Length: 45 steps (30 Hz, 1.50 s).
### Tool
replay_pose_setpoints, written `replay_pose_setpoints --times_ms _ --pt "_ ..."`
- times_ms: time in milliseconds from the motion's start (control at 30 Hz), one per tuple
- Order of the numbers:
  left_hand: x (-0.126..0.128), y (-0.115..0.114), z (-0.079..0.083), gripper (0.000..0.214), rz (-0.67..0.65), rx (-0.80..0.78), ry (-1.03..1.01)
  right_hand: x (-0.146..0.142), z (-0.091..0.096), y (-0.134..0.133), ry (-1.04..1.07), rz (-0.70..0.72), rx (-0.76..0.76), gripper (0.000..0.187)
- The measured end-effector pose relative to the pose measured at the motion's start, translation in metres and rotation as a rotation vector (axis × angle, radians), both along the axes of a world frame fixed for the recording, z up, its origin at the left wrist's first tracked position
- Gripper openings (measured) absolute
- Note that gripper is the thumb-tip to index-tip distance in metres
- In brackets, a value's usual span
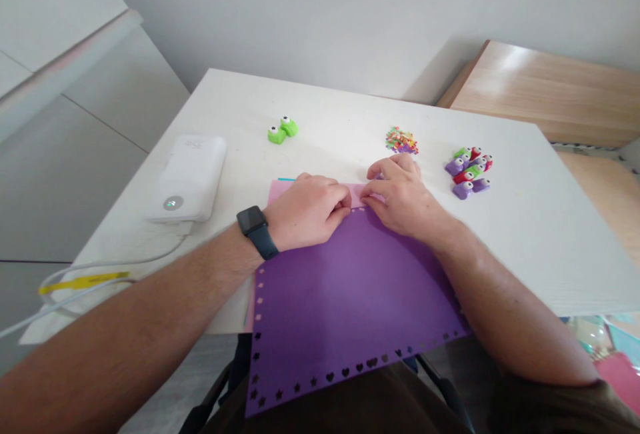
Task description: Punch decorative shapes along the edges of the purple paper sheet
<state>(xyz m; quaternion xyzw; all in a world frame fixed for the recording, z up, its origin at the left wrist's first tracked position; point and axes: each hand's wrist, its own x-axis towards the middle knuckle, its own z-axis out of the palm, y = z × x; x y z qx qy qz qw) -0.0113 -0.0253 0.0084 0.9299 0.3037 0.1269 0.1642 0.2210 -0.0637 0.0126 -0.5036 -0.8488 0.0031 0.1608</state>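
Note:
A purple sheet of paper (pixel 360 294) lies over the table's front edge and hangs towards my lap. Star and heart holes run along its left and bottom edges, and small holes show at its top. Under it are a pink sheet (pixel 274 193) and a sliver of blue paper. My left hand (pixel 313 211), wearing a dark watch (pixel 253 222), is closed at the purple sheet's top edge, thumb and forefinger pinching it. Close by on the right, my right hand (pixel 405 197) has thumb and forefinger brought together at that edge; what they hold is hidden. A small purple object (pixel 381 177) shows partly beneath its fingers.
Two green craft punches (pixel 283 129) stand at the back left of the white table (pixel 330 114). Colourful paper cut-outs (pixel 401 140) lie behind my right hand. Several purple, green and red punches (pixel 469 171) cluster right. A white power bank (pixel 193 177) with a cable (pixel 120 263) sits left.

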Motion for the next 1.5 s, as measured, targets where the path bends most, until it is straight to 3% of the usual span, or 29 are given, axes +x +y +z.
replay_pose_setpoints --times_ms 467,833,933,1033,1200,1367,1500 --pt "0.0 -0.001 0.001 0.015 0.006 0.015 0.017 -0.002 -0.003 0.0 -0.064 0.011 0.01 0.02" --pt "0.0 -0.001 0.004 0.015 0.0 0.008 0.021 0.003 -0.002 0.006 0.095 -0.059 0.028 0.016" --pt "0.0 -0.001 0.004 0.015 -0.007 0.003 0.011 0.01 0.0 0.013 0.208 -0.124 0.072 0.017" --pt "0.0 -0.001 0.003 0.015 -0.016 -0.006 0.004 0.028 -0.002 0.025 0.264 -0.276 0.138 0.015" --pt "0.0 -0.001 0.001 0.015 -0.015 -0.003 0.0 0.059 -0.014 0.044 0.238 -0.536 0.094 0.023" --pt "0.0 -0.001 0.001 0.015 -0.02 0.002 0.001 0.064 -0.022 0.049 0.224 -0.576 0.006 0.031" --pt "0.0 -0.001 0.001 0.015 -0.027 -0.001 -0.005 0.067 -0.024 0.049 0.16 -0.544 0.039 0.035"
